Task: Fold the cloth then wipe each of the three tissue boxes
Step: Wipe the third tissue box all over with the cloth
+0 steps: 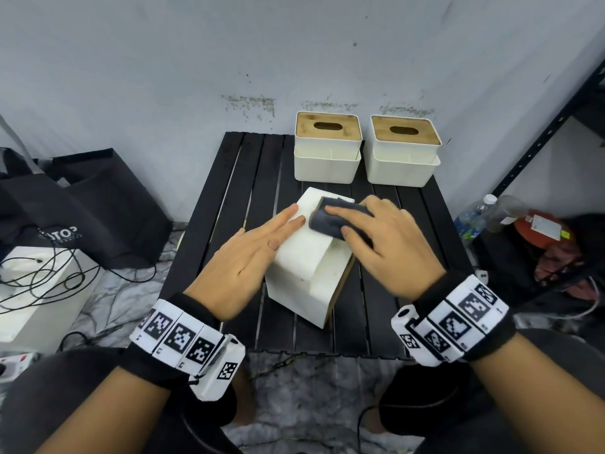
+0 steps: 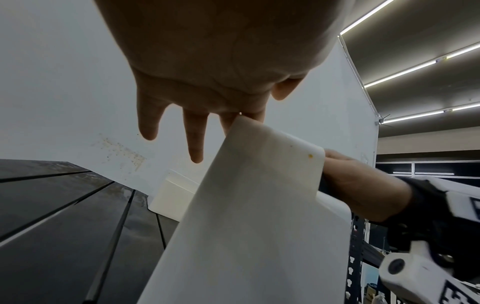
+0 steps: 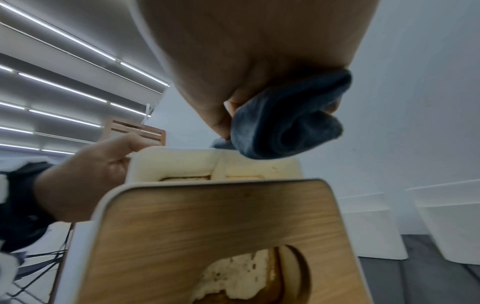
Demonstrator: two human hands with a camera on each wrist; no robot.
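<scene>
Head view: white plastic tissue box with a bamboo lid lies tipped on its side in the middle of the black slatted tabletop, lid face turned to the right. Left hand rests flat on the box's left upper face, fingers straight, grip released, nothing held. Right hand presses a folded dark grey-blue cloth onto the far end of the box's top; thumb and fingers curl round the cloth, so the grip is closed on it. Two more white tissue boxes with bamboo lids stand upright behind the tipped box at the back edge of the tabletop, side by side: the left upright box and the right upright box, both apart from the tipped box. Black tote bags sit on the floor left of the tabletop, a black metal shelf rack to the right.

Left wrist view: left hand seen from the palm side, fingers extended, two of them over the top edge of the tipped box. Right hand shows just beyond the box. Contact area is mostly hidden, probably fingertips only.

Right wrist view: right hand pinches the bunched cloth against the box's white wall; bamboo lid with its oval slot faces the camera. Left hand is on the box's far side. Upright boxes sit right of the tipped box.
</scene>
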